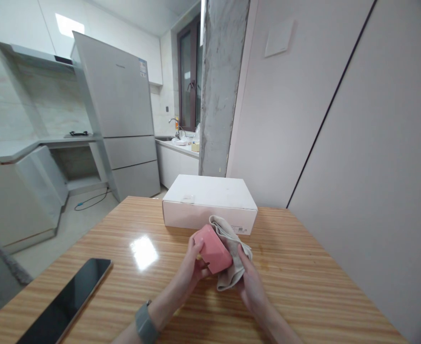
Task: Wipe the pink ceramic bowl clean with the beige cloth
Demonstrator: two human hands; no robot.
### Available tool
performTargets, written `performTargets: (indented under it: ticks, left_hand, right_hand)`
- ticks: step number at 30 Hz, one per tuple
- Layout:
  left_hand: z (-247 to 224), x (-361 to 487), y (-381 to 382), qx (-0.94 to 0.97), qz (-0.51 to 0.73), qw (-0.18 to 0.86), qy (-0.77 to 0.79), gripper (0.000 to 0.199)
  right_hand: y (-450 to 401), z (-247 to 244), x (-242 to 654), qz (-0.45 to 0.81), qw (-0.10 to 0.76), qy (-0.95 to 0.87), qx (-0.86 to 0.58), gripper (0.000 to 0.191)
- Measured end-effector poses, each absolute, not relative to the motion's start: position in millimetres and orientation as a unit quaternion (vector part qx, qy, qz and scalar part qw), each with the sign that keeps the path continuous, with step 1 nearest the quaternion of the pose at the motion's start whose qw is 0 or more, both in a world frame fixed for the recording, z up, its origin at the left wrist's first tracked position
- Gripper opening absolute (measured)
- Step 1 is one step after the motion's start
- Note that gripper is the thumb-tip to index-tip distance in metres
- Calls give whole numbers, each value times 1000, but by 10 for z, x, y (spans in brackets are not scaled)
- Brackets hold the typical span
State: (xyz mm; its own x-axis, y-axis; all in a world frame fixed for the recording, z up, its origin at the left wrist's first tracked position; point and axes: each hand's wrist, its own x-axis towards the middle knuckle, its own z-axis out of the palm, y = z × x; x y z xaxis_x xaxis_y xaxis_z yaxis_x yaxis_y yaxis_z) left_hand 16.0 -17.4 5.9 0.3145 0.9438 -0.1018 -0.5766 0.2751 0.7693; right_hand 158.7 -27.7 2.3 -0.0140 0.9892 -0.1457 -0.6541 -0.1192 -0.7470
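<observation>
A small pink box-like object with rounded corners is held tilted above the table, its exact kind unclear. My left hand grips it from the left, thumb on its upper face and fingers around its lower edge. In my right hand is a folded beige cloth, pinched with the thumb on top. The cloth lies against the right side of the pink object. Part of my right hand's fingers is hidden behind the cloth.
Behind my hands a white cardboard box stands on the wood-grain table. A black smartphone lies at the table's left. A wall rises along the right side. Farther back are a fridge and a sink counter.
</observation>
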Motion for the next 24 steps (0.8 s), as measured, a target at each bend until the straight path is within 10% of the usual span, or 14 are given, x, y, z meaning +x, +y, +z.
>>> performTargets:
  ticks: [24]
  left_hand:
    - [22, 262, -240, 457, 590, 598, 293, 99]
  right_hand:
    - [-298, 170, 1583, 663, 616, -326, -272, 45]
